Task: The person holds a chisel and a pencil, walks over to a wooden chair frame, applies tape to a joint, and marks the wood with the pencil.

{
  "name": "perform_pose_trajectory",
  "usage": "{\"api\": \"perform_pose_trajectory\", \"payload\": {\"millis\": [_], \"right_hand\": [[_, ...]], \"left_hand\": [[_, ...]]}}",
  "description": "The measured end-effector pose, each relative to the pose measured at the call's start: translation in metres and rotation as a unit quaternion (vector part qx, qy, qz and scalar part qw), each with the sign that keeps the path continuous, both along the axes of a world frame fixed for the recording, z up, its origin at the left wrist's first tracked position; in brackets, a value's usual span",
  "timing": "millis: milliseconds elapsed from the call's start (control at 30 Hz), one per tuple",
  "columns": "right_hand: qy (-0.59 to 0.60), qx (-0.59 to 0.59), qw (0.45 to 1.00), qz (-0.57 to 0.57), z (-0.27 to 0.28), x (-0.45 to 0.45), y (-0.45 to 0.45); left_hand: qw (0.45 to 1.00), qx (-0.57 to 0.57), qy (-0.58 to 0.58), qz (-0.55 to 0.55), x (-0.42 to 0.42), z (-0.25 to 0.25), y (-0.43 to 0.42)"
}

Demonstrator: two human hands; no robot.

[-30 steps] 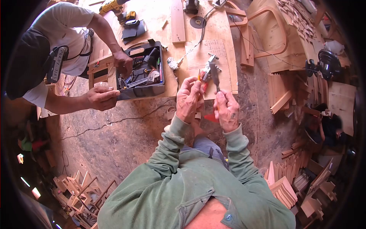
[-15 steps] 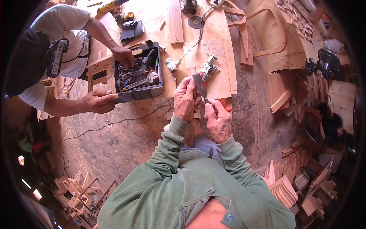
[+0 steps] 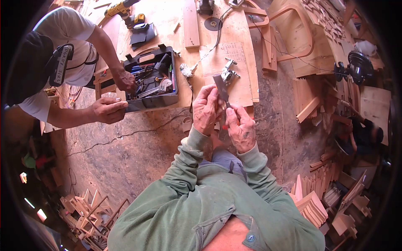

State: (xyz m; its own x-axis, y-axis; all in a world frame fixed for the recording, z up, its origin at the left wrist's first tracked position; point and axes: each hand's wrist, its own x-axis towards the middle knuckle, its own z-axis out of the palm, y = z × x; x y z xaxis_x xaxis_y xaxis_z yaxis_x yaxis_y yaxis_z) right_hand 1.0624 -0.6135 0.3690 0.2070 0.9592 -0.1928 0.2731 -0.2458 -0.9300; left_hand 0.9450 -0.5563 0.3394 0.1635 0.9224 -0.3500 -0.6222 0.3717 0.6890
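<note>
A chisel [image 3: 220, 88] with a flat dark metal blade is held up in front of me, its broad end tilted up and to the left. My right hand [image 3: 242, 131] is closed round its lower part, hiding most of the handle. Curled fingers of my left hand [image 3: 204, 112] press against the blade's left side. Just beyond the blade, a metal clamp-like tool [image 3: 228, 72] lies on a thin wooden board [image 3: 245, 90] on the workbench.
At left, a co-worker's hand [image 3: 125, 81] is at a black toolbox [image 3: 157, 101] full of tools; the other hand [image 3: 109, 109] is beside it. A yellow drill [image 3: 119, 8], a corded white-smeared tool [image 3: 186, 70] and a plank [image 3: 191, 25] lie on the bench. Curved wooden frames [image 3: 307, 29] stand right.
The chisel has turned slightly, and its blade has shifted a little right and down. My right hand has moved slightly right. The co-worker's hand at the toolbox has moved left and down to its edge.
</note>
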Motion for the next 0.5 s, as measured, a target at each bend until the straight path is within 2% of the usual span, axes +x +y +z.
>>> {"api": "perform_pose_trajectory", "payload": {"millis": [133,300,500], "right_hand": [[0.036,-0.037,0.999,-0.003,0.002,0.008,0.000],[0.008,0.026,0.999,0.017,0.001,0.002,-0.015],[0.009,0.012,1.000,0.019,0.012,-0.001,-0.016]], "left_hand": [[1.000,0.008,0.013,-0.007,0.001,0.005,0.000],[0.999,-0.034,-0.020,-0.004,-0.007,0.006,0.005],[0.997,-0.027,-0.047,-0.047,-0.011,0.017,0.004]]}}
